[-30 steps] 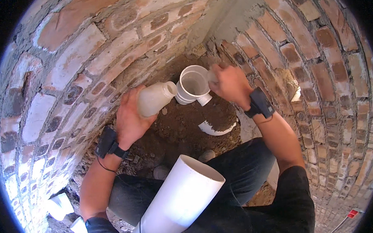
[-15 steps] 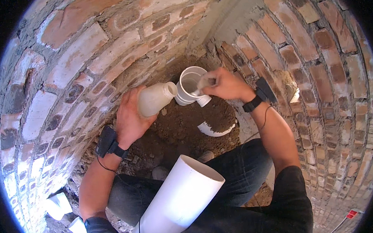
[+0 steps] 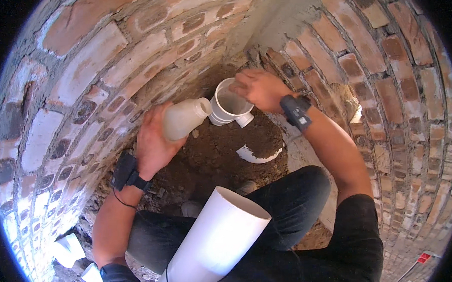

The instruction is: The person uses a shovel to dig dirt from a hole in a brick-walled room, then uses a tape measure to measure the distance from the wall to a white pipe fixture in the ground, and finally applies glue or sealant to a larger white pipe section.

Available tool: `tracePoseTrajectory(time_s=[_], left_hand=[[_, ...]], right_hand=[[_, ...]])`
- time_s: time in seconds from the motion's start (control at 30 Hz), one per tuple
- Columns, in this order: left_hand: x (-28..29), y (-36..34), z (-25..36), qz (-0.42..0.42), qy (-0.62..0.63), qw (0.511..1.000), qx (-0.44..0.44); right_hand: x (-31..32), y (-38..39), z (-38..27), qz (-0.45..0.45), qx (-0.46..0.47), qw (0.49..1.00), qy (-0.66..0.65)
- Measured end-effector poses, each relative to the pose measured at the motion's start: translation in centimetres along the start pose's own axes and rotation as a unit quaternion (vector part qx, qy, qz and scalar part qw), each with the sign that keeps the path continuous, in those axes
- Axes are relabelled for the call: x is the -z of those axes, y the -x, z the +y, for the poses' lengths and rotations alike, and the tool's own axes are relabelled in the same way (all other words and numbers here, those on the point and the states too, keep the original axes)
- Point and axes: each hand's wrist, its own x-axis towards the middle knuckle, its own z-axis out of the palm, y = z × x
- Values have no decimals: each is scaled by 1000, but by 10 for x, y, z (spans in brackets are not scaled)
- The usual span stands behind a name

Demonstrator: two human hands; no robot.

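My left hand [image 3: 155,139] is wrapped round a cloudy plastic bottle [image 3: 182,121], tilted with its uncapped mouth toward a white pipe fitting [image 3: 216,108]. The fitting stands in the soil with its wide opening up and a short side outlet facing me. At the opening's far right rim is my right hand [image 3: 260,89], its fingers bent down into the mouth. Whatever those fingers pinch is hidden from view. A wide white pipe [image 3: 217,239] leans across my lap, open end up.
Brick walls [image 3: 83,97] [image 3: 375,84] close in on both sides and meet in a corner beyond the fitting. A white pipe end [image 3: 259,158] pokes out of the brown soil [image 3: 206,157]. More white pipe pieces [image 3: 69,250] lie at the lower left.
My right hand has moved from the fitting's right inner side up to its far rim, the wrist turning over. The pale thing in its fingers is now out of sight. The left hand barely shifts.
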Motion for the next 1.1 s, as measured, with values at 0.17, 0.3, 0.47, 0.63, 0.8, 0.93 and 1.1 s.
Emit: tracePoseTrajectory(time_s=[0.17,0.3,0.47,0.63,0.8,0.93,1.1], left_hand=[[4,1,-1,6,13,1000,-4],[2,0,-1,-6,18,1000,1],[-1,-2,2,-9,10,1000,7],[2,-1,-1,-6,9,1000,4],[0,2,-4,1,-11,1000,2],[-1,0,1,-14,-11,1000,4],[-2,-1,2,-24,8,1000,-6]], right_hand=[[22,4,-20,-198,-108,974,-35],[37,-7,-24,-184,-159,936,-253],[10,-15,-12,11,-275,905,-326],[15,7,0,-42,-237,967,-82],[34,5,-26,-146,-225,935,-230],[18,-16,-26,-72,-349,853,-382],[-5,4,-15,100,-324,920,-198]])
